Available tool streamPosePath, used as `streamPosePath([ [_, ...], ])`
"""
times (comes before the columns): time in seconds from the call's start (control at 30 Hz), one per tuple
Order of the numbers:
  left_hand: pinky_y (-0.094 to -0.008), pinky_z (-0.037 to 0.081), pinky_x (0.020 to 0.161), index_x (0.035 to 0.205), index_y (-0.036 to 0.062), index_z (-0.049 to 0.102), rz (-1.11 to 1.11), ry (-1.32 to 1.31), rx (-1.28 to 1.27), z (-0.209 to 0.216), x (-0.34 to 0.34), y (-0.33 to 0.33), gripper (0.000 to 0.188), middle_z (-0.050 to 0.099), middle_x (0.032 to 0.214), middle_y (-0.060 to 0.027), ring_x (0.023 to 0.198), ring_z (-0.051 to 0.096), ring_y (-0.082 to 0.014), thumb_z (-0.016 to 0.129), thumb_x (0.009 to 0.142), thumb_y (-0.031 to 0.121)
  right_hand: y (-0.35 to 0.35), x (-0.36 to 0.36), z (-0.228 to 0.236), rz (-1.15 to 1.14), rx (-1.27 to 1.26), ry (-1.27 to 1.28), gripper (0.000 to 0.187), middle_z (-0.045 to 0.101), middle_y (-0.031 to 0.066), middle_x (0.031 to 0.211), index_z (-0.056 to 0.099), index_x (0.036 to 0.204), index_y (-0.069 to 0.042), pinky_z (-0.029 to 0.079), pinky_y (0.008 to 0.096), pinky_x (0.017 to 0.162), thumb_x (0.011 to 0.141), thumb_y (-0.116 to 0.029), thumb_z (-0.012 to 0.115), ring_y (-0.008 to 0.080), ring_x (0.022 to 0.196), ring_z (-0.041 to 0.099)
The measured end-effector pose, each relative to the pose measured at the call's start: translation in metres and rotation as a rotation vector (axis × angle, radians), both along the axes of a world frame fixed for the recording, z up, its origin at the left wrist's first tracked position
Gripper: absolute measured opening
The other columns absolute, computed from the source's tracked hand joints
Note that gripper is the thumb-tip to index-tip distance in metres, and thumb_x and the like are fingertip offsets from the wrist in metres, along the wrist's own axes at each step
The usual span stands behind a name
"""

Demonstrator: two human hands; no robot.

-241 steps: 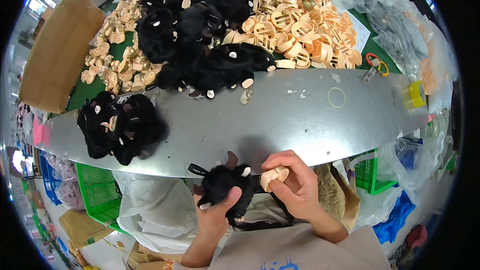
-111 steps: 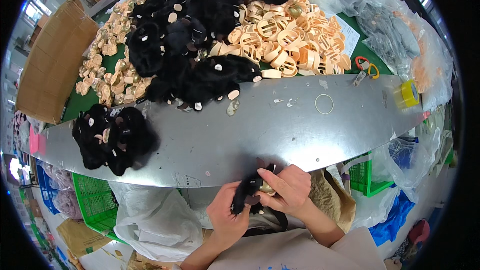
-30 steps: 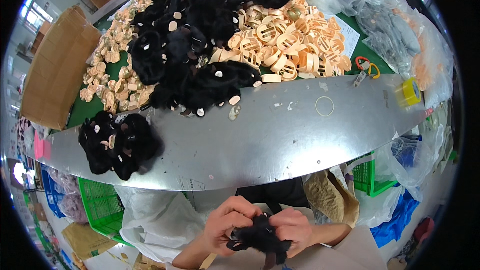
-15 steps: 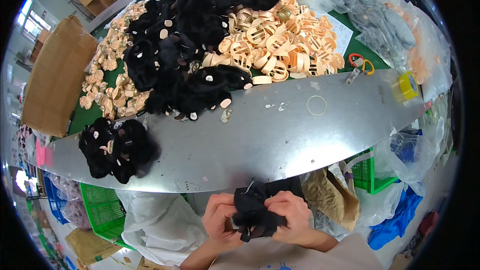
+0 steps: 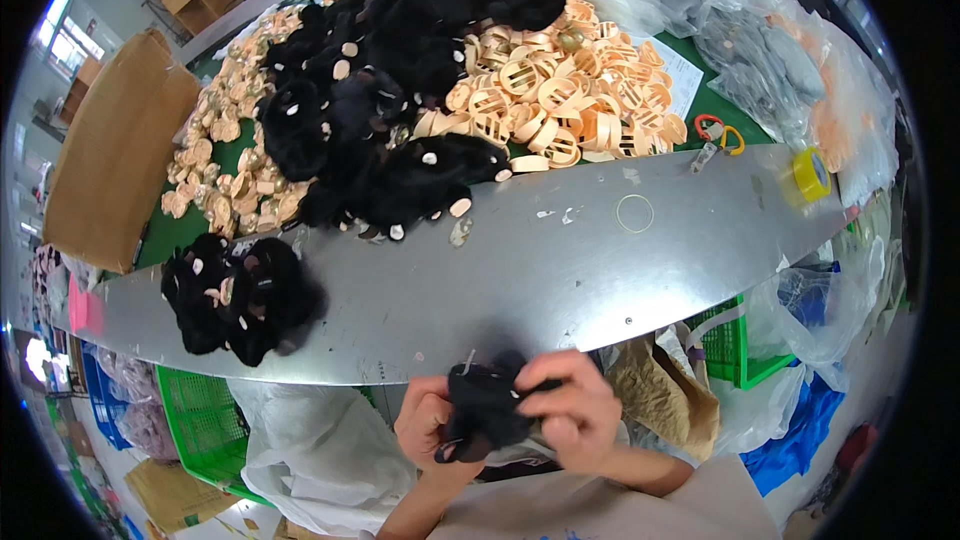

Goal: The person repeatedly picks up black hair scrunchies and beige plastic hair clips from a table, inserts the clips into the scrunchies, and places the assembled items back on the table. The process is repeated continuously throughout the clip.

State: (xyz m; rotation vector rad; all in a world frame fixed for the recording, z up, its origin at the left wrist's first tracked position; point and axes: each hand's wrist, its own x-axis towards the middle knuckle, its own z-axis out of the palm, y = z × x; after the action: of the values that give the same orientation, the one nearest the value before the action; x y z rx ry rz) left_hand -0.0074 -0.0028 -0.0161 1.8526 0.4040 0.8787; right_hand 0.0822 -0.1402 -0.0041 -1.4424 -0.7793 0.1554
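Observation:
At the near edge of the metal table, a small black plush piece (image 5: 488, 410) with a thin light loop at its top is between my hands. My left hand (image 5: 428, 427) is closed around its left side, fingers curled into the fabric. On its right side, the bent fingers of my right hand (image 5: 578, 412) pinch the cloth, and the fingertips are partly hidden by it. Two black plush toys (image 5: 262, 290) lie together on the table to the left. A larger heap of black plush toys (image 5: 385, 130) lies farther back.
Peach plastic ring-shaped parts (image 5: 560, 90) and smaller peach pieces (image 5: 225, 180) surround the heap. Orange-handled scissors (image 5: 722, 137), yellow tape (image 5: 811, 175) and a rubber band (image 5: 634, 213) lie on the right. Green crates (image 5: 200, 425) and plastic bags (image 5: 320, 450) stand below the table edge.
The plush piece has shifted slightly left and turned in my hands. My right hand has risen and changed its hold, its fingers now more extended over the fabric.

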Motion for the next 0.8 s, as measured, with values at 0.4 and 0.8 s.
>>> streamPosePath([
  [0.4,-0.0263,0.047,0.074,0.103,-0.0017,0.06,-0.361,0.171,-0.405,-0.004,-0.017,0.015,0.033,0.063,0.1,-0.0094,0.085,0.06,-0.0151,0.073,0.074,0.004,0.014,0.027,0.017,0.424,-0.345,0.373,0.05,0.059,0.0062,0.1,0.058,0.115,-0.004,0.047,0.0301,0.084,0.072,-0.02,0.079,0.0178,0.092,0.059],
  [0.8,-0.0311,0.047,0.089,0.133,-0.0013,0.042,-0.332,0.153,-0.475,0.0,-0.026,0.022,0.065,0.053,0.125,-0.0134,0.107,0.056,-0.0198,0.075,0.082,0.023,0.021,0.024,0.012,0.199,-0.409,-0.2,0.048,0.064,0.0089,0.088,0.06,0.103,-0.003,0.049,0.0393,0.074,0.063,-0.02,0.079,0.0277,0.081,0.061],
])
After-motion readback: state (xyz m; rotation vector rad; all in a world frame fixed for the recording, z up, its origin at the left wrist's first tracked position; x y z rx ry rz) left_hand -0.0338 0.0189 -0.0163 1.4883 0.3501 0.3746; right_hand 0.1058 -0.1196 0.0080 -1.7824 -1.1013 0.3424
